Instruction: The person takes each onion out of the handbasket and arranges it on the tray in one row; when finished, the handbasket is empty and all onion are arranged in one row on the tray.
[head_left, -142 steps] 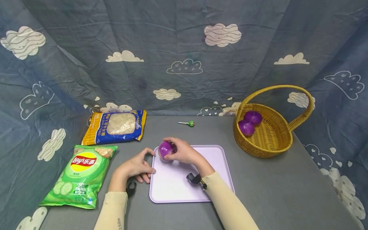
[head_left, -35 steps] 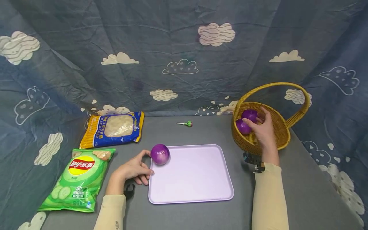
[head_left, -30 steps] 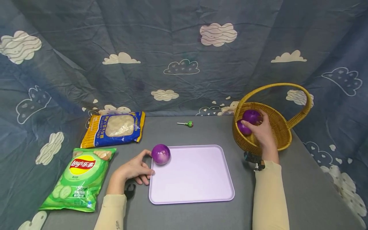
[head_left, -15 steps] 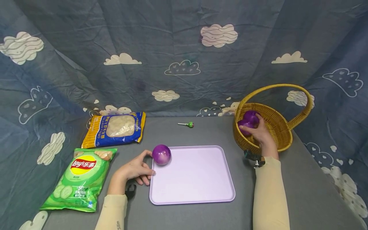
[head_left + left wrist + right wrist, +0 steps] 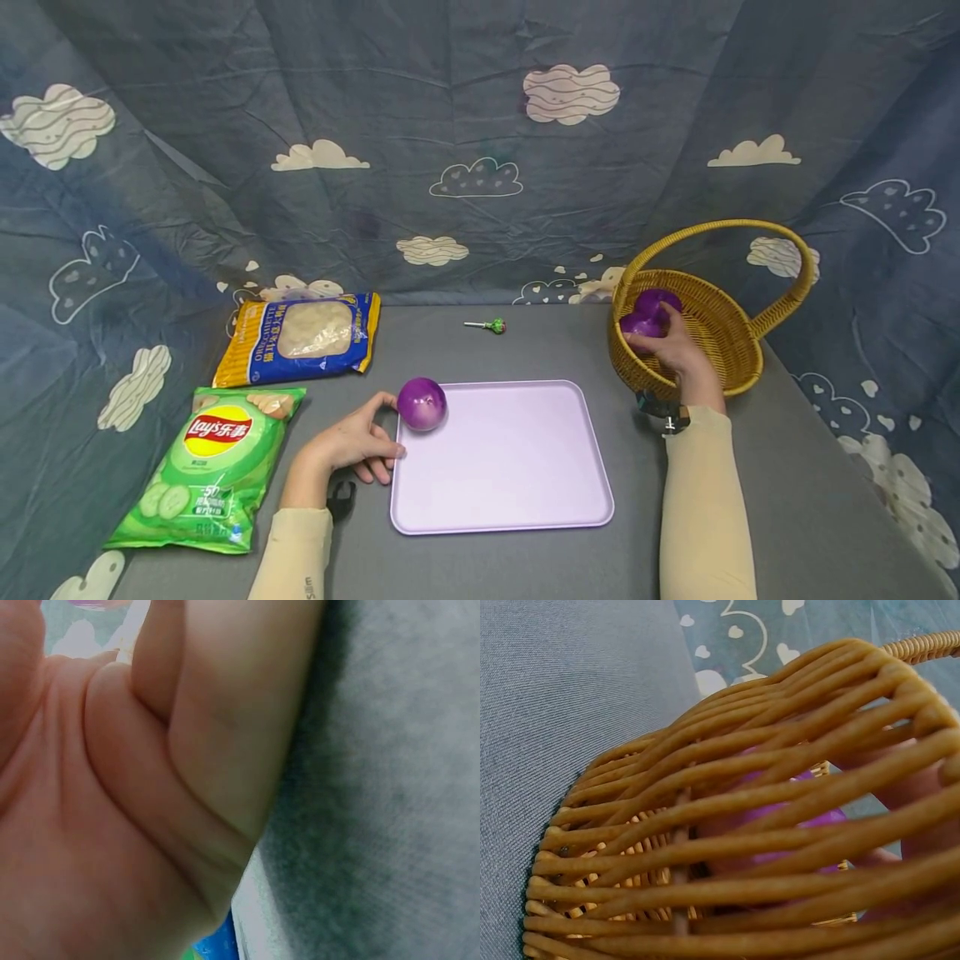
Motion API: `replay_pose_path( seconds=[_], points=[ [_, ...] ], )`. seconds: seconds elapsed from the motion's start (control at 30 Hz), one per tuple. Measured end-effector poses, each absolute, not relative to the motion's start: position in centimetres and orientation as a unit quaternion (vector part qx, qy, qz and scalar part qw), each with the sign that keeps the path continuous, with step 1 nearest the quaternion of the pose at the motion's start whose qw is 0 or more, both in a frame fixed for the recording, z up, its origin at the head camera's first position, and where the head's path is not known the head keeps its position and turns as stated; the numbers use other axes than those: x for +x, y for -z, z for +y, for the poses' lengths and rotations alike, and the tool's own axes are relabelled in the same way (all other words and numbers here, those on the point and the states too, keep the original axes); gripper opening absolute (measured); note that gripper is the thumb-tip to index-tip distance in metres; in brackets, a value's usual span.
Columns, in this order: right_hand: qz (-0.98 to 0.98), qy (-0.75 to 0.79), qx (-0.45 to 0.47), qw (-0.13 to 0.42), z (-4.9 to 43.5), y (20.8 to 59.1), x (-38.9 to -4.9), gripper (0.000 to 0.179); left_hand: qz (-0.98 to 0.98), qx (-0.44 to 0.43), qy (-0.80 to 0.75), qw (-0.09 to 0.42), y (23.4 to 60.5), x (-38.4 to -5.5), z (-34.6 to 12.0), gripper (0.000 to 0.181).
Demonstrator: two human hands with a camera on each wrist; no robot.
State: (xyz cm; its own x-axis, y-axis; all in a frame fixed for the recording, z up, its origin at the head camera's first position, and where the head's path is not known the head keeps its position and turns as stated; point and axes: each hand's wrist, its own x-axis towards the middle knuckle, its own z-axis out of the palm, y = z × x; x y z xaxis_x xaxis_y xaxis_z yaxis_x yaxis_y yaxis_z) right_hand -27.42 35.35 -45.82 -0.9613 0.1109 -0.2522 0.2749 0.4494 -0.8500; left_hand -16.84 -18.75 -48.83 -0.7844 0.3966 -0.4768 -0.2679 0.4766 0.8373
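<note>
A glossy purple onion [image 5: 422,404] sits in the far left corner of a lilac tray [image 5: 510,467]. At the tray's left side, my left hand [image 5: 348,437] holds the rim with its thumb, and its index finger reaches up beside the onion. In the left wrist view, the palm [image 5: 97,825] and bent fingers fill much of the frame. Inside a wicker basket [image 5: 705,367], my right hand [image 5: 681,350] grips the nearer purple onion [image 5: 645,325] between thumb and fingers. Another purple onion [image 5: 660,298] lies just behind it. Basket weave [image 5: 705,840] partly hides that grip in the right wrist view.
A green chip bag [image 5: 210,467] lies on the left, with a blue and yellow pasta bag [image 5: 315,329] behind it. One lollipop [image 5: 493,325] lies near the back curtain [image 5: 480,100]. The basket's tall handle [image 5: 720,225] arches over its opening.
The right hand set an onion in the tray's corner, left it there and went into the basket. Its fingers have shifted from the far onion to the nearer one. The left hand stays at the tray.
</note>
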Motion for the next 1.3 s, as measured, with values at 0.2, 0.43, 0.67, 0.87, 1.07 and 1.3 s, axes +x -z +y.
replay_pose_path(
  seconds=[0.2,0.43,0.67,0.87,1.07,1.3],
  points=[
    [0.843,0.516,0.118,0.095,35.65,46.27,-27.80,0.122,0.794,0.040,-0.511,0.326,48.86,-16.80,-18.76,0.075],
    [0.850,0.502,0.121,0.107,35.37,45.80,-27.54,0.115,0.795,0.041,-0.511,0.325,48.89,-16.83,-18.78,0.075],
    [0.855,0.490,0.121,0.118,35.35,45.67,-27.52,0.113,0.795,0.042,-0.511,0.325,48.99,-16.78,-18.76,0.075],
    [0.855,0.487,0.122,0.128,35.29,45.54,-27.54,0.112,0.794,0.044,-0.512,0.324,48.93,-16.78,-18.76,0.075],
    [0.850,0.492,0.132,0.135,35.38,45.70,-27.78,0.114,0.796,0.043,-0.510,0.324,48.91,-16.80,-18.77,0.074],
    [0.847,0.490,0.145,0.147,35.44,45.58,-27.68,0.107,0.797,0.042,-0.508,0.323,48.89,-16.74,-18.70,0.074]
  ],
)
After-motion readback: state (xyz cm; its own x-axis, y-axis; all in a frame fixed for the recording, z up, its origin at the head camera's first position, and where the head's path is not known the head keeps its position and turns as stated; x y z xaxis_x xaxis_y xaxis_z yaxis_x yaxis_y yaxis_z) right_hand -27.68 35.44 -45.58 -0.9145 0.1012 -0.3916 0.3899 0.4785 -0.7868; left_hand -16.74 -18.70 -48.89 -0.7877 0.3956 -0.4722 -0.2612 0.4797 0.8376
